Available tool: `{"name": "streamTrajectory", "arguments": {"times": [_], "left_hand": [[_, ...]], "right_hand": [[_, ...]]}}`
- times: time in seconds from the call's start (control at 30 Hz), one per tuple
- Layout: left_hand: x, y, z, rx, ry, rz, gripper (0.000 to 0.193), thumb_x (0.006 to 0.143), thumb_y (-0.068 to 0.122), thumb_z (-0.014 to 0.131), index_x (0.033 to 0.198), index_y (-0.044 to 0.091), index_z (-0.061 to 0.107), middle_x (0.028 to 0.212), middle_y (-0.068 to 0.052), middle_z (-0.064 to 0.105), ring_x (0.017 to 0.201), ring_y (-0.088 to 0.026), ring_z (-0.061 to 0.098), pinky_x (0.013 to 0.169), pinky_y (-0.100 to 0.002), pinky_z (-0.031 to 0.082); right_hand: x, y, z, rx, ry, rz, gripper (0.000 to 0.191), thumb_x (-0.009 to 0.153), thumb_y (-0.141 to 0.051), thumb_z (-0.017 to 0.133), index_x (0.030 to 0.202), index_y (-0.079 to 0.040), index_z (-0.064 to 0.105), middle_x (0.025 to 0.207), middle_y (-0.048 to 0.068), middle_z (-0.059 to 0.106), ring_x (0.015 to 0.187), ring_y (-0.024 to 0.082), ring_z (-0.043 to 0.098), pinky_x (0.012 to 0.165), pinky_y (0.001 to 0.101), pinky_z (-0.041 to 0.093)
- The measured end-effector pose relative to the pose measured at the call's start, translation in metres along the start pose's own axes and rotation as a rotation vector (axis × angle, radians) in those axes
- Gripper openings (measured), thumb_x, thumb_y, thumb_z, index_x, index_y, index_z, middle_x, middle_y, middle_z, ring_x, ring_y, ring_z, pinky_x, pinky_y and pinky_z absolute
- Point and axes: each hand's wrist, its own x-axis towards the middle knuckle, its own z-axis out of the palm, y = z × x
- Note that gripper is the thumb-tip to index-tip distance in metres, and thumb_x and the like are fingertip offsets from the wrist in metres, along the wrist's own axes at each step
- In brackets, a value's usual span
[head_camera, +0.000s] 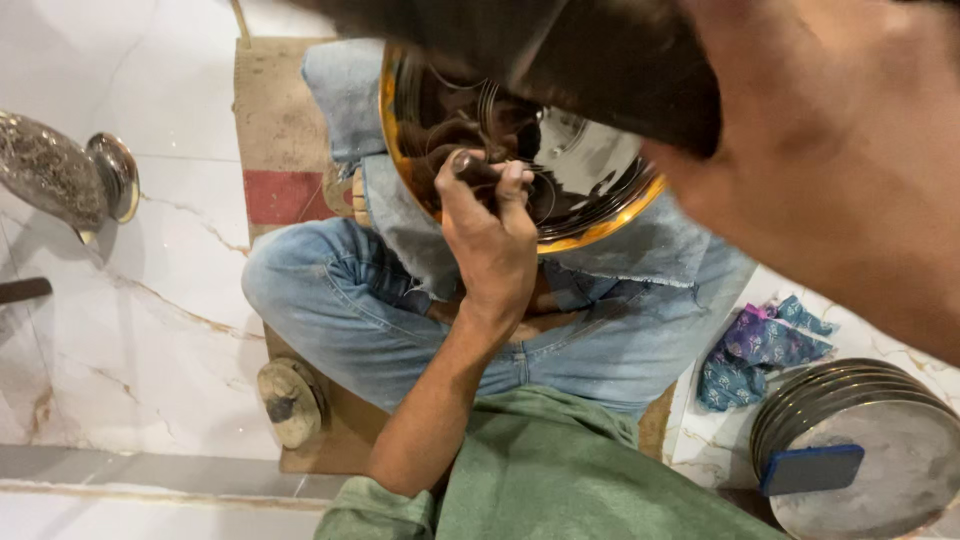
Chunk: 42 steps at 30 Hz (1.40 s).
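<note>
2 hands (490, 235) work a shiny gold-rimmed metal plate (585, 175) propped on the lap: the left grip is clenched around a small tool, the right forearm's grip is hidden, so a slip could scratch the polish.

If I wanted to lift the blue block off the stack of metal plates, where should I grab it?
Probably across its two long edges, coming straight down from above. The blue block lies flat on the top plate of the stack of metal plates, its narrow sides exposed, with one end overhanging the stack's rim toward the person.
</note>
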Motion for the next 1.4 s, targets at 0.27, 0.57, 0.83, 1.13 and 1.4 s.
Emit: {"name": "streamTrajectory", "arguments": {"times": [0.27,0.57,0.83,1.13,1.4], "left_hand": [[0.007,0.006,-0.006,0.083,-0.069,0.058,0.025,0.104,0.002,0.066,0.124,-0.003,0.052,0.099,-0.012,0.068,0.087,-0.020,0.073,0.078,-0.032,0.060],[0.039,0.018,-0.019,0.227,-0.375,0.256,0.031,0.100,0.003,0.071,0.127,-0.001,0.057,0.107,-0.017,0.069,0.090,-0.031,0.073,0.077,-0.039,0.058],[0.073,0.019,-0.019,0.254,-0.782,0.352,0.042,0.098,0.006,0.073,0.136,0.004,0.056,0.104,-0.016,0.065,0.091,-0.037,0.067,0.077,-0.044,0.054],[0.101,0.024,-0.006,0.213,-1.216,0.513,0.046,0.092,0.006,0.070,0.136,0.006,0.060,0.112,-0.015,0.069,0.101,-0.038,0.069,0.085,-0.046,0.055],[0.112,0.037,0.011,0.226,-1.519,0.567,0.040,0.092,0.007,0.071,0.132,0.009,0.066,0.120,-0.009,0.074,0.106,-0.030,0.073,0.089,-0.042,0.058]], "right_hand": [[-0.012,0.002,0.009,0.076,-0.074,-0.028,0.084,0.080,-0.017,0.078,0.159,-0.023,0.051,0.088,0.010,0.065,0.063,0.030,0.065,0.053,0.0419,0.051],[-0.042,0.020,0.039,0.148,0.064,0.122,0.074,0.082,-0.007,0.082,0.151,-0.019,0.060,0.090,0.018,0.064,0.068,0.035,0.062,0.063,0.0443,0.053],[-0.090,0.017,0.085,0.204,-0.006,0.333,0.072,0.076,-0.015,0.090,0.143,-0.014,0.065,0.085,0.020,0.064,0.071,0.038,0.065,0.064,0.0467,0.054],[-0.154,-0.041,0.143,0.557,0.036,0.857,0.074,0.088,-0.014,0.089,0.152,-0.008,0.054,0.099,0.019,0.070,0.082,0.032,0.071,0.078,0.0430,0.056],[-0.192,-0.127,0.225,0.776,0.419,1.053,0.054,0.094,-0.010,0.089,0.131,0.003,0.052,0.108,0.024,0.067,0.093,0.033,0.063,0.091,0.0416,0.056]]}}
